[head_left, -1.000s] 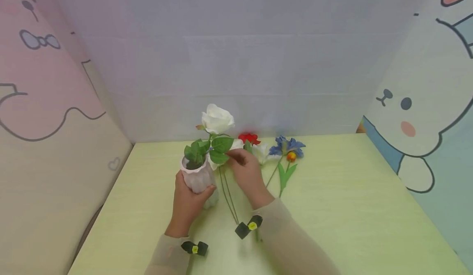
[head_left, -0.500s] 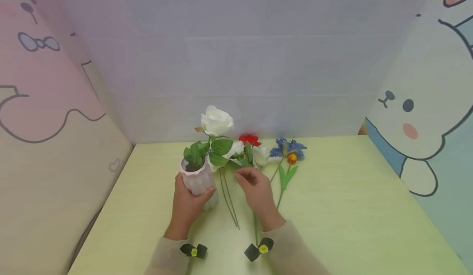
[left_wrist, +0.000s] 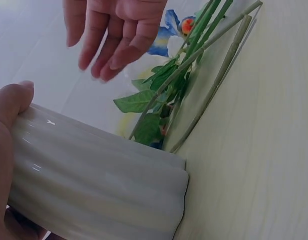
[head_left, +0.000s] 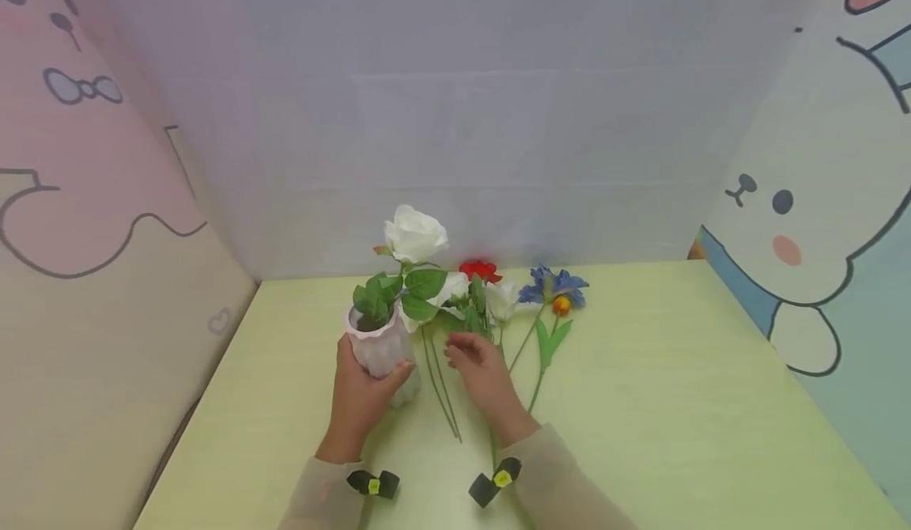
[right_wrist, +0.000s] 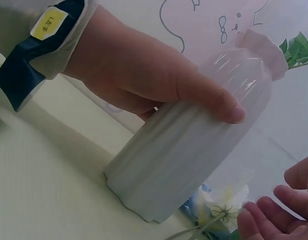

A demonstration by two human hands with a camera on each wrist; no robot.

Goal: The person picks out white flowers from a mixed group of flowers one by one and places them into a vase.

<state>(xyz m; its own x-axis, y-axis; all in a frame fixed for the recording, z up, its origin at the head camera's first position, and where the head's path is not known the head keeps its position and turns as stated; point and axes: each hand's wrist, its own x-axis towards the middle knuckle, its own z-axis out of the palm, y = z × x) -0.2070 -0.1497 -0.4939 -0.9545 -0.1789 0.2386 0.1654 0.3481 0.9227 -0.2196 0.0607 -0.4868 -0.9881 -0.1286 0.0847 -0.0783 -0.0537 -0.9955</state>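
Observation:
My left hand grips a white fluted vase, thumb across its front, on the table. A white rose with green leaves stands in the vase and leans right. To the right of the vase hovers my right hand, fingers loosely bent; the left wrist view shows nothing held in that right hand. Just beyond it lie white flowers and a red flower, their leaves overlapping. In the right wrist view the vase has its base against the tabletop.
A blue flower and an orange bud with green leaves lie farther right. Loose stems run toward the front between the hands. The table ends at a pale back wall, with printed side walls left and right.
My right hand has drawn back from the rose's leaves, down and to the right, and then shifted slightly left. The left hand and the vase have stayed nearly still.

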